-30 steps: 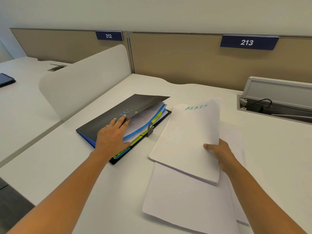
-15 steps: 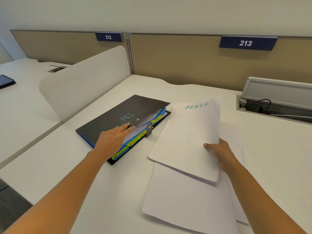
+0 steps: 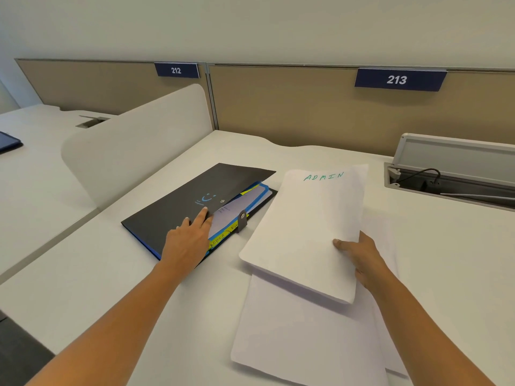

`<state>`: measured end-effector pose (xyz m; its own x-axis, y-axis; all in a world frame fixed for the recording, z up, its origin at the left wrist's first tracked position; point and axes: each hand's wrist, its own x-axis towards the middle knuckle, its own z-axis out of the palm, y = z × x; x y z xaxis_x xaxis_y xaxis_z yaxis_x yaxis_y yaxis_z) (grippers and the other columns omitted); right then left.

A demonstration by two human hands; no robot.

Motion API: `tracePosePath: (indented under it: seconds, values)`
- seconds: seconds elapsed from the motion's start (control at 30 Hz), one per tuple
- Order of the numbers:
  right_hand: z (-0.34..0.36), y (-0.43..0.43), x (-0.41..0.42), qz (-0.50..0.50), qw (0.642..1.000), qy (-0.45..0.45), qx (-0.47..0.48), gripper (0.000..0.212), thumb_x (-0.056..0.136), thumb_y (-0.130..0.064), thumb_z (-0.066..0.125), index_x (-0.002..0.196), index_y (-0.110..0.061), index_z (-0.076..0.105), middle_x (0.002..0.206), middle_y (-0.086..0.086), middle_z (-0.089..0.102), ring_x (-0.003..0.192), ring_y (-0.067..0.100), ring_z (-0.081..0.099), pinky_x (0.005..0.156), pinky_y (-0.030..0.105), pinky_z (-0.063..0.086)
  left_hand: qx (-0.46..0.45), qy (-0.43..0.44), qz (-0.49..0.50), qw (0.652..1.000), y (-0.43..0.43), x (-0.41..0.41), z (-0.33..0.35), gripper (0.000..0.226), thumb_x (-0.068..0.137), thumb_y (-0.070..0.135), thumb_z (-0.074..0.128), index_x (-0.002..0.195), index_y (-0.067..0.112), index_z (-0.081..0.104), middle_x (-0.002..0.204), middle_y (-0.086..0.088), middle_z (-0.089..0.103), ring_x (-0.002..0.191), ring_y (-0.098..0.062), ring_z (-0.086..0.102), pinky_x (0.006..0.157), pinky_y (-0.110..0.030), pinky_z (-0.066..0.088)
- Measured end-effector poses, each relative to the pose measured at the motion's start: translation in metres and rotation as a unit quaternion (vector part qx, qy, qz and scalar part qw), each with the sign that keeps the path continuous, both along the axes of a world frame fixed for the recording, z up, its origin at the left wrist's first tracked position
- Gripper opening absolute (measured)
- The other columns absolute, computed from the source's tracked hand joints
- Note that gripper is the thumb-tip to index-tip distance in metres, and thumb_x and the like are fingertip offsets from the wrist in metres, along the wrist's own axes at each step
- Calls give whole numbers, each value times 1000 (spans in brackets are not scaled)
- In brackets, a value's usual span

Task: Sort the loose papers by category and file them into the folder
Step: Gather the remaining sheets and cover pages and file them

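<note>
A black folder [image 3: 178, 207] with blue dividers and yellow tabs lies on the desk, its cover slightly raised at the right edge. My left hand [image 3: 186, 240] lies on it with straight fingers, fingertips at the cover's edge over the inner pages. My right hand [image 3: 359, 254] pinches a white sheet marked "ADMIN" [image 3: 306, 227], thumb on top, holding it tilted above the desk just right of the folder. More loose white sheets [image 3: 301, 341] lie beneath it.
A low white divider [image 3: 133, 140] stands left of the folder. An open cable tray [image 3: 451, 185] with a black cable sits at the back right. Tan partition panels labelled 212 and 213 close off the back of the white desk [image 3: 92, 277].
The folder cover, lifted higher a second ago, has dropped nearly flat. My left hand has slid along the cover edge. The ADMIN sheet and my right hand have hardly moved.
</note>
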<state>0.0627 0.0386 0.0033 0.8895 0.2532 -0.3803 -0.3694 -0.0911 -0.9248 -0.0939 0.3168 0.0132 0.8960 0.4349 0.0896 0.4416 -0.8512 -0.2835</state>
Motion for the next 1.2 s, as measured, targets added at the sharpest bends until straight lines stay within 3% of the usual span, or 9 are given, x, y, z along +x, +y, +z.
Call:
tracePosePath:
  seconds: [0.23,0.57,0.63,0.7,0.73,0.77,0.9,1.07,1.2]
  values:
    - [3,0,1,4,1000,-9,8,42,88,0,59,128,-6,48,118,13,59,97,32,56,84,40,45,3,-2,0,1000,1,-2,-3,64,96,37,43,148,20,10,157,4,7,129,-23,38,80,-32,53]
    - [7,-2,-2,5,1000,-3,18,43,88,0,59,129,-6,48,124,15,59,106,35,57,90,44,47,15,14,-34,999,-1,-4,-5,60,99,17,38,148,25,5,157,4,6,133,-27,39,80,-28,52]
    - [9,-2,-4,13,999,5,33,40,88,2,57,126,-6,49,121,14,60,105,34,58,90,45,47,15,2,-44,999,1,-8,1,66,96,11,44,148,29,8,156,3,15,119,-25,54,77,-26,52]
    - [12,-2,-5,23,998,11,54,37,89,6,54,124,-6,50,116,12,60,101,32,58,87,43,47,-14,-56,-63,996,5,-8,2,79,83,-2,61,146,26,23,144,-2,43,75,-25,67,59,-27,54]
    - [13,-1,-6,26,998,12,62,38,89,6,53,125,-5,49,117,13,60,100,32,58,86,42,46,-32,-86,-69,993,7,-7,3,83,74,-8,68,142,22,32,128,-7,59,53,-24,61,50,-28,54]
    - [14,0,-7,27,997,13,69,39,89,7,52,126,-5,49,118,13,60,101,32,58,87,41,46,-41,-109,-64,991,8,-7,6,78,74,-9,68,140,18,37,116,-8,66,47,-22,55,48,-29,53]
    - [19,5,-10,36,995,14,94,40,90,8,50,128,-3,48,120,14,59,102,32,57,88,41,45,-64,-74,8,995,8,-6,16,54,98,7,36,147,19,18,112,-9,64,80,-20,61,74,-25,48]
    - [27,14,-16,71,993,-8,93,39,90,9,48,127,-5,49,119,13,59,103,32,58,88,41,46,-120,-117,21,986,11,-7,20,47,97,10,41,142,18,29,111,-11,65,79,-21,63,63,-22,44]
    - [31,18,-18,69,995,-54,55,41,90,7,48,129,-7,48,121,12,60,106,33,59,84,40,49,-130,-112,-30,985,12,-11,19,40,96,11,42,135,18,43,137,-5,50,93,-23,64,59,-18,40]
